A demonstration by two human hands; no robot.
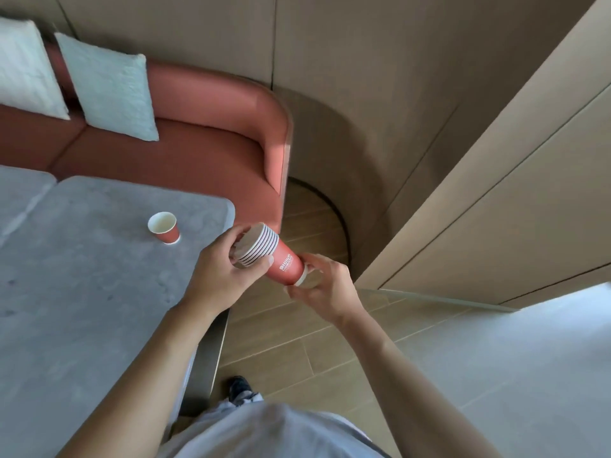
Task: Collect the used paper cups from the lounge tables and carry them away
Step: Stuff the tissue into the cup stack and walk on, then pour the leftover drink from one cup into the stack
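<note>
Fingers (264, 261) of our left hand (220, 276) curled around stacked cups (274, 256), right hand (325, 292) pinching its base, lone cup (164, 227) left of them on surface (82, 292).

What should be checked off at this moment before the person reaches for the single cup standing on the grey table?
1. Stack held securely: ok. The left hand grips the rim end of the stack of cups and the right hand holds its base end.
2. Stack nested evenly: ok, the rims sit close together.
3. A hand free to pick up: not ok, both hands are on the stack.
4. Loose cup upright on the grey table: ok.
5. Loose cup empty: cannot tell for sure; the inside looks pale, with no liquid apparent.
6. Path to the loose cup unobstructed: ok, nothing lies between it and the left hand.
</note>
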